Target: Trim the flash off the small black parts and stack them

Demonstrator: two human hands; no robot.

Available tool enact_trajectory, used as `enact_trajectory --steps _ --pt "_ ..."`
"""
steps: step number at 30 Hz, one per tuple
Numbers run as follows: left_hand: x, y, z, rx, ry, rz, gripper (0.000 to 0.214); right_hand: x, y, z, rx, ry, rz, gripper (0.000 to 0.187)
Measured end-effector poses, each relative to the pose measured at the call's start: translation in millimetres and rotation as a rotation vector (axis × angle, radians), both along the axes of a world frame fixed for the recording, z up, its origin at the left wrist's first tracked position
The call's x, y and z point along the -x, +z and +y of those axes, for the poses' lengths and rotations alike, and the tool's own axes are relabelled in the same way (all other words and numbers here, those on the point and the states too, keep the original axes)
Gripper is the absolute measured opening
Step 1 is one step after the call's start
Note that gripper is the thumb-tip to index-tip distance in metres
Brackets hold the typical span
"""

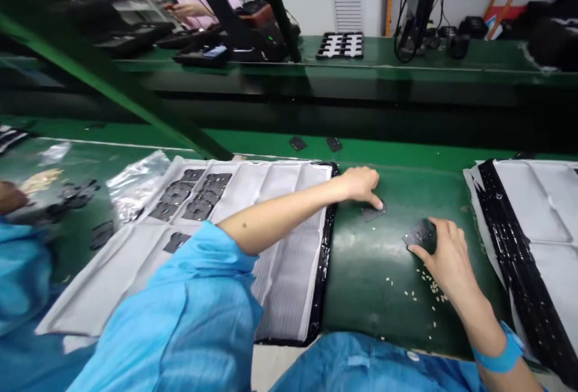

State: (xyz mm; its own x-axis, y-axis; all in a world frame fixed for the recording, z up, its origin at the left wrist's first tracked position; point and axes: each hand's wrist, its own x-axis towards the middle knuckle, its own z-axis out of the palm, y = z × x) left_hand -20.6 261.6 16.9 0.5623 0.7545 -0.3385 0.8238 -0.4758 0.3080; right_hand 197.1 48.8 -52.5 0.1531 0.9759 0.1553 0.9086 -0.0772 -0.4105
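My right hand [447, 256] pinches a thin black plastic plate [421, 234] between thumb and fingers, tilted above the green table. My left hand [360, 184] reaches across with curled fingers. Its thumb points down at another flat dark piece [374, 212] lying on the table. A small pale spot shows at the thumb tip; whether the fingers grip anything is hidden. Many tiny cream-coloured bits [433, 286] lie scattered below my right hand. Left of my hands, under my left forearm, a large white-lined tray [275, 178] holds several black plates [208, 196] in its compartments.
At the right stands a second white-lined tray [542, 199] with a glossy black edge. Two black plates [334, 144] lie at the table's far side. A clear plastic bag [139, 187] is at left, near a co-worker's blue sleeve [22, 277]. A green post [180, 130] slants across.
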Motion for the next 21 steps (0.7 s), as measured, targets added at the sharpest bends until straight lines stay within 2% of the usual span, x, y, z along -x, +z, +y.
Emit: enact_trajectory --steps 3,6,10,13,14,18,21 --pt "-10.8 -4.9 -34.6 0.024 -0.084 0.116 0.07 2.9 -7.0 10.4 0.08 0.012 -0.037 0.061" --pt "-9.0 -7.1 -48.3 0.047 -0.081 0.151 0.065 3.1 -7.7 15.7 0.128 0.005 -0.013 0.06" --pt "-4.4 -9.0 -50.0 0.065 -0.066 0.146 0.047 0.7 0.7 18.3 0.117 0.05 0.168 0.032" --pt "-3.9 -11.0 -51.3 0.041 -0.043 0.145 0.055 -2.5 15.3 12.2 0.077 0.118 0.35 0.005" --pt "-4.3 -11.9 -51.6 0.036 -0.033 0.148 0.059 -4.1 20.9 7.5 0.064 0.127 0.415 0.003" --pt "-7.5 -15.8 -48.8 0.061 -0.025 0.16 0.055 -11.7 37.6 -21.7 0.069 0.071 0.712 0.033" --pt "-10.9 -15.5 -45.1 0.059 -0.039 0.147 0.05 -17.4 41.7 -44.8 0.111 0.056 0.902 0.054"
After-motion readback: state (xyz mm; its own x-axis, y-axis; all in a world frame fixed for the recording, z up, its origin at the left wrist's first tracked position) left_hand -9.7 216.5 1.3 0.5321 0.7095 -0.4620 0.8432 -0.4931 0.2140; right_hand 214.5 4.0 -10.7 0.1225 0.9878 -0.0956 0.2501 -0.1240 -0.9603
